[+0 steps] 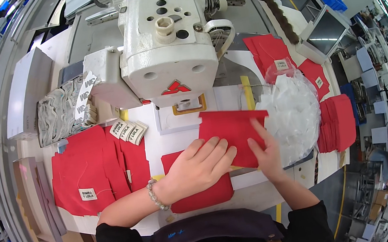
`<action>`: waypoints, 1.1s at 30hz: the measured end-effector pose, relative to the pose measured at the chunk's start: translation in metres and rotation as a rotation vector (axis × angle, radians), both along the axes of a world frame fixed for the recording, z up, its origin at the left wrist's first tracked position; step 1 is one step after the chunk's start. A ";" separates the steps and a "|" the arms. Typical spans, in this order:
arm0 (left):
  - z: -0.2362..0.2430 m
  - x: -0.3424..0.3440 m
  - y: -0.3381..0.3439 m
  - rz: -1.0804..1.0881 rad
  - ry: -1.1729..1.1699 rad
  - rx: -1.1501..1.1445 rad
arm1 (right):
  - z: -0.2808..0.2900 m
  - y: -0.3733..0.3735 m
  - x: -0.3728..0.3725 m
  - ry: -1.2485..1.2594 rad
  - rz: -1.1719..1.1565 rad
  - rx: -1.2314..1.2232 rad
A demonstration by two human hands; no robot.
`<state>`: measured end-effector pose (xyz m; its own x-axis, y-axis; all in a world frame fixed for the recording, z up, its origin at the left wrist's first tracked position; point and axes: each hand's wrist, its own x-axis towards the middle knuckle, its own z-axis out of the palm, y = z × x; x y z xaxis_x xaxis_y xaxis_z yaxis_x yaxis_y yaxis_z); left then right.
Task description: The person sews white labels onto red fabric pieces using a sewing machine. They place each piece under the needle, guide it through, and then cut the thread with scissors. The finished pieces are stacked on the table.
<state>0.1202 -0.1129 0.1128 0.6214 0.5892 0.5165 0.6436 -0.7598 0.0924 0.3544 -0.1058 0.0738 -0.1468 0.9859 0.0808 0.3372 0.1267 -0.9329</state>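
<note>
A red fabric piece [227,130] lies tilted in front of the sewing machine [164,38]. My left hand [206,163] rests on its left part, fingers stretched out and flat. At its right edge is my right hand [268,152], slightly blurred, with thumb and fingers apart. Partly under my left hand and wrist lies a second red piece [202,198]. A little fan of white woven labels [128,131] sits left of the machine's white work plate [167,121], on top of red fabric.
Red pieces [85,166] are piled at left, one bearing a label. Behind them stands a box of label strips [60,113]. To the right are translucent white sheets [295,119], a red stack [337,121] and labelled red pieces [270,50]. A small screen [326,33] stands at far right.
</note>
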 end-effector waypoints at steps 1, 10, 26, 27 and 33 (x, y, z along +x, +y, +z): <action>-0.006 0.002 0.001 -0.031 -0.008 -0.041 | -0.004 0.007 0.004 0.191 -0.049 -0.113; -0.068 0.004 0.023 -0.125 0.073 -0.069 | -0.008 0.011 0.010 0.477 -0.039 -0.407; -0.083 -0.023 0.050 -0.009 0.091 0.115 | -0.025 0.064 -0.001 -0.064 0.153 -0.048; -0.083 -0.026 0.050 0.029 0.093 0.115 | -0.026 0.067 -0.005 0.029 0.140 -0.070; -0.085 -0.046 0.042 0.238 0.090 0.065 | -0.023 0.066 -0.026 0.053 0.256 0.046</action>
